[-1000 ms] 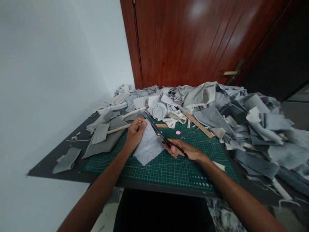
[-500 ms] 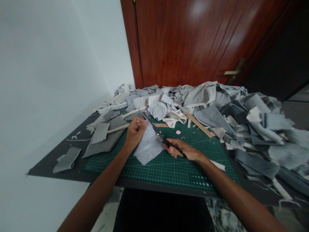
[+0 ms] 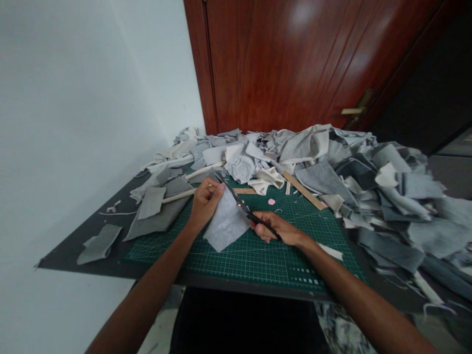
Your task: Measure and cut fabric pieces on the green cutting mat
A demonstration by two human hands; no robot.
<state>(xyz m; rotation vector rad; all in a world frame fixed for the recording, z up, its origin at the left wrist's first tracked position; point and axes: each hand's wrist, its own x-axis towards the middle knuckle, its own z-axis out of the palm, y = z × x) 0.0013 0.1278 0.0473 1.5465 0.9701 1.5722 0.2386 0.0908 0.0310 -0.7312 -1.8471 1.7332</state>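
Observation:
A light grey piece of fabric (image 3: 225, 223) hangs over the green cutting mat, its upper left edge pinched in my left hand (image 3: 207, 200). My right hand (image 3: 271, 227) is closed round the black handles of a pair of scissors (image 3: 239, 202). The blades point up and to the left, along the fabric's upper right edge, with their tips just past my left fingertips. At the blades the fabric's edge is partly hidden. Beneath both hands lies the gridded cutting mat (image 3: 265, 260).
Heaped grey and white fabric scraps (image 3: 317, 147) line the table's back and right side. A wooden ruler (image 3: 304, 191) lies at the mat's back right, another (image 3: 245, 191) behind the scissors. A small pink piece (image 3: 272, 201) is on the mat. Grey pieces (image 3: 101, 243) lie at left.
The scissor blades look closer together than before, and my right hand has shifted very slightly left. My left hand still pinches the fabric in nearly the same place.

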